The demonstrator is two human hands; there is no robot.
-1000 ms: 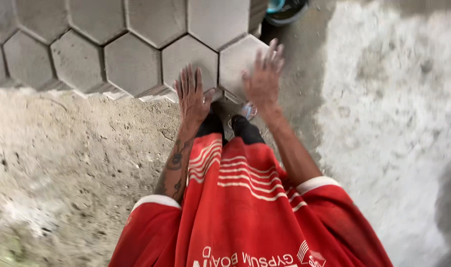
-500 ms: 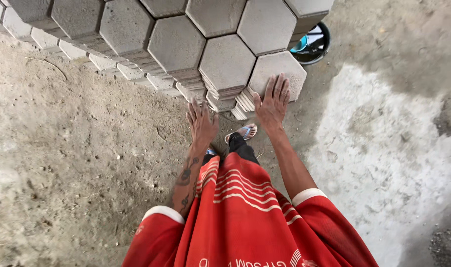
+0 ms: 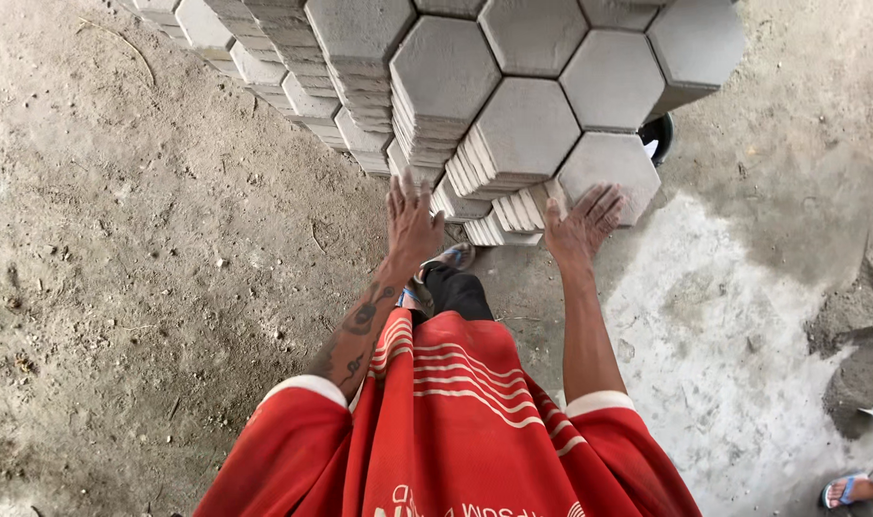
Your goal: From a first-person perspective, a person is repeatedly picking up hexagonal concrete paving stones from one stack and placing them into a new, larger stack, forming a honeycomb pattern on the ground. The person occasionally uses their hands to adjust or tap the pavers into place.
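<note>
Reaching forward with both hands spread, the person faces stacks of grey hexagonal concrete paving blocks [image 3: 523, 124] standing on the dirt floor [image 3: 121, 249]. The left hand [image 3: 413, 222] hovers with open fingers over the near edge of the low stacks; whether it touches them cannot be told. The right hand [image 3: 578, 225], fingers also splayed and gripping nothing, lies against the lowest hexagonal block [image 3: 616, 172] at the stacks' near right corner. Cast concrete like this is likely heavy, rigid and rough-faced, so it should not slip, though edges may chip if knocked. The best hold is probably on two opposite flat sides of one block, or under its lower edge. A red shirt with white stripes [image 3: 446, 421] covers the body. Much stays hidden: the stacks run off the top edge, their far sides and bases are unseen, a dark round object [image 3: 661, 134] peeks from behind the blocks, and a sandalled foot [image 3: 843, 490] is cut off at the lower right corner.
</note>
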